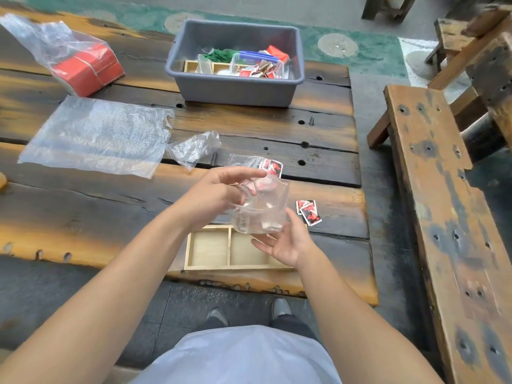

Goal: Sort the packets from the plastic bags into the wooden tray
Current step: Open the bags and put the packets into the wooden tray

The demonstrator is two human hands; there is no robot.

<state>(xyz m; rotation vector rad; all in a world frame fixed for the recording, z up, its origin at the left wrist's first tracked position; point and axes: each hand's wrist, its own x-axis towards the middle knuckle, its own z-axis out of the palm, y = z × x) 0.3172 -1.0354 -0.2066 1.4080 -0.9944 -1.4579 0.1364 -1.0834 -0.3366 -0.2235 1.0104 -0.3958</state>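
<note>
A small clear plastic bag (260, 209) hangs above the wooden tray (210, 246), which lies at the table's near edge with bare compartments showing. My left hand (219, 189) pinches the bag's top from the left. Under the bag's bottom, my right hand (285, 245) is cupped with fingers spread, touching it. Red, white and black packets (309, 212) lie loose on the table to the right of the bag. More packets (273, 167) lie just beyond it, beside another small clear bag (243, 159).
A grey tub (235, 87) at the back holds packets, a clear box and another wooden tray. A large flat plastic bag (97, 134) and a crumpled one (194, 148) lie left of centre. A bagged red box (86, 67) sits far left. A wooden bench (443, 217) stands on the right.
</note>
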